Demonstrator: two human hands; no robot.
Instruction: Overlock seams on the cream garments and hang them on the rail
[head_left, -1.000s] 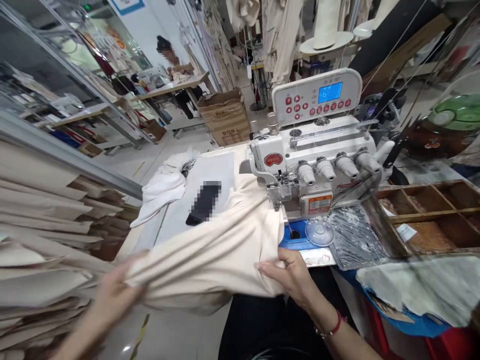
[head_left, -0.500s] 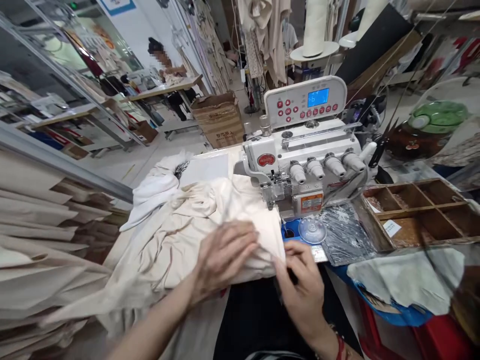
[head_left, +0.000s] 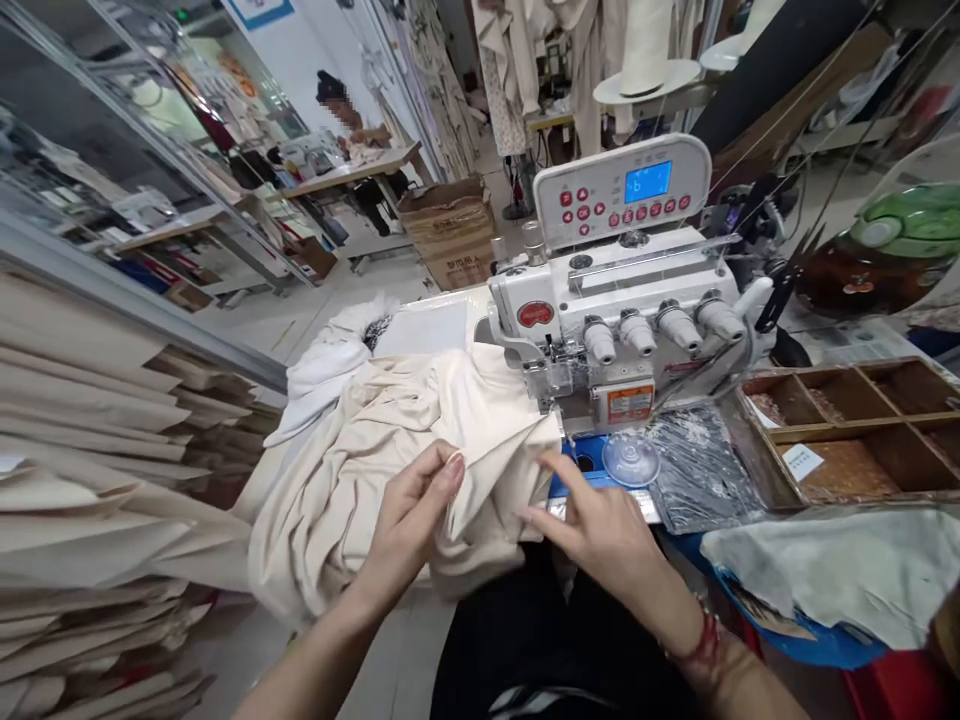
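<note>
A cream fabric piece [head_left: 375, 430] lies bunched on the sewing machine's bed, its right edge by the presser foot. My left hand [head_left: 420, 500] pinches a fold of that fabric between thumb and fingers. At the fabric's right side, my right hand [head_left: 600, 510] has thumb and forefinger apart, their tips close to the cloth; whether they touch it I cannot tell. The white overlock sewing machine [head_left: 622, 320] stands just beyond, with a lit blue screen.
Right of the machine lie a clear round dish [head_left: 631, 458], a plastic-covered dark pad [head_left: 697, 470] and a wooden compartment box [head_left: 847, 430]. White cloth [head_left: 322, 375] is heaped on the left. Beige fabric stacks [head_left: 97, 480] stand farther left. A person [head_left: 352, 125] sits at a bench behind.
My left hand has gone from lying flat on the fabric to pinching a fold. My right thumb and forefinger have parted at the edge. The fabric's near side is now lifted and creased.
</note>
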